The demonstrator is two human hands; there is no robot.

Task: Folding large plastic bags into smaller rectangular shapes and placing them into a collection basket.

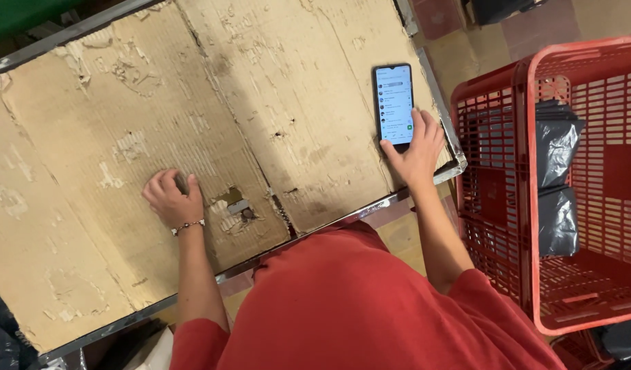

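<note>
The left hand point(171, 199) is resting near the worktop's point(75, 274) near edge, its grip curled into a loose fist on the worn cardboard point(192, 103) — holding nothing I can make out; a bead bracelet point(187, 225) is circling the wrist. Toward the near right corner, the right hand point(418, 147) is lying with fingers spread, fingertips touching the lower end of a smartphone point(393, 103) lying flat, its screen glowing. Off the right edge, a red plastic crate point(535, 205) is standing — dark bags point(559, 178) are sitting inside.
</note>
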